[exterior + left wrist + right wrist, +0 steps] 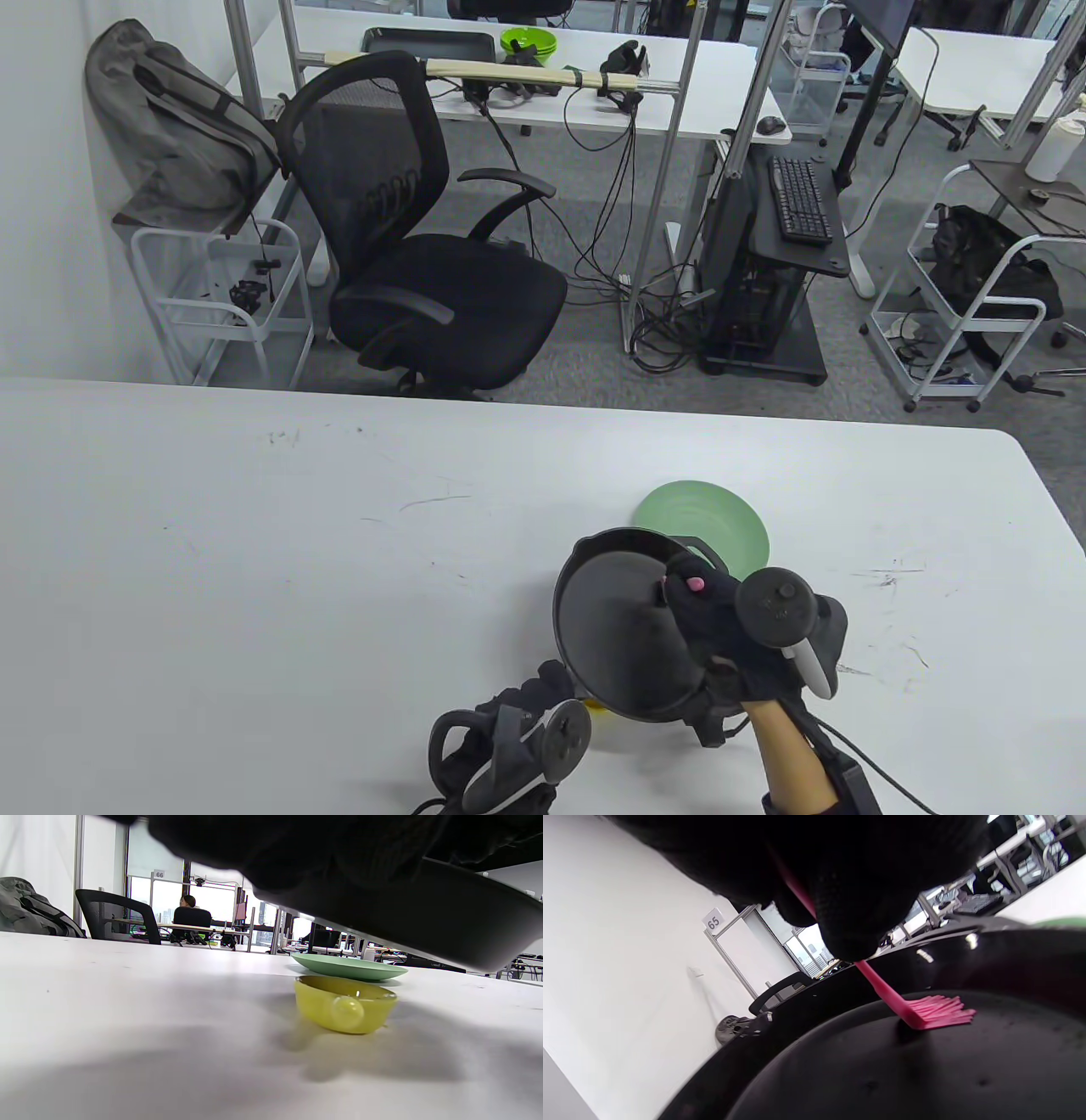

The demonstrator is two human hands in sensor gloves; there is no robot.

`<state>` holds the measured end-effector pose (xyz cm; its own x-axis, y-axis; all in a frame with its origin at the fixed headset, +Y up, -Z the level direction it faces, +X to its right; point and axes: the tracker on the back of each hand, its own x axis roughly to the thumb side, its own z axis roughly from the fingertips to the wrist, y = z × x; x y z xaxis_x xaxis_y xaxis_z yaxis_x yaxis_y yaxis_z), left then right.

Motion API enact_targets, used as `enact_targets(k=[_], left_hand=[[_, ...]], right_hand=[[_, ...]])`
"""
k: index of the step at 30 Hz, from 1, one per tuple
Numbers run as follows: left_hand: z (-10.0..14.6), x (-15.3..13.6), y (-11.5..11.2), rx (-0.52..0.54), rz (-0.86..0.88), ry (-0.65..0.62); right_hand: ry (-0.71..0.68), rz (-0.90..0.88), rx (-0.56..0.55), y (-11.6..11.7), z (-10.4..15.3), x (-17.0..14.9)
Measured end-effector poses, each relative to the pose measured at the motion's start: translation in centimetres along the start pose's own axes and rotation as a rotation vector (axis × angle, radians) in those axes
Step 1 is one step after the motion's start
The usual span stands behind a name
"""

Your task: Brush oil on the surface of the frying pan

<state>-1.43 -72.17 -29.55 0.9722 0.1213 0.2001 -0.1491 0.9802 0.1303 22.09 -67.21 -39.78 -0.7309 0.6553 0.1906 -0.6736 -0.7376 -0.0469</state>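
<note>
- Two gloved hands work at the white table: the right hand pinches a pink brush, bristles resting on the frying pan floor.
- Left hand sits beside the raised pan; its grip cannot be told.
- Yellow bowl stands beneath the pan, near a green plate.

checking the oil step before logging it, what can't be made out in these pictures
- Left hand grip on the frying pan: table view, pan covers the fingers; left wrist view shows only dark glove.
- Oil in the yellow bowl: left wrist view too low; table view, pan covers it.
- Oil on the pink brush: right wrist view, no sheen discernible.
</note>
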Motion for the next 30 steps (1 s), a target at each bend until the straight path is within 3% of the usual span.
enact_targets(k=[10, 15, 20, 24, 30], left_hand=[[0.1, 0.7, -0.2, -0.019, 0.009, -0.039], [0.1, 0.6, -0.2, -0.016, 0.007, -0.033], [0.1, 0.7, -0.1, 0.001, -0.002, -0.033], [0.0, 0.1, 0.2, 0.004, 0.018, -0.014], [-0.2, -0.6, 0.3, 0.005, 0.017, 0.013]], right_hand=[[-0.064, -0.265, 0.074, 0.2, -0.3, -0.3], [-0.094, -0.408, 0.056, -0.2, -0.1, -0.1], [-0.041, -0.294, 0.020, 0.0, -0.1, -0.2], [0.029, -0.086, -0.032, -0.4, 0.1, -0.3], [0.081, 0.039, -0.051, -1.2, 0.2, -0.6]])
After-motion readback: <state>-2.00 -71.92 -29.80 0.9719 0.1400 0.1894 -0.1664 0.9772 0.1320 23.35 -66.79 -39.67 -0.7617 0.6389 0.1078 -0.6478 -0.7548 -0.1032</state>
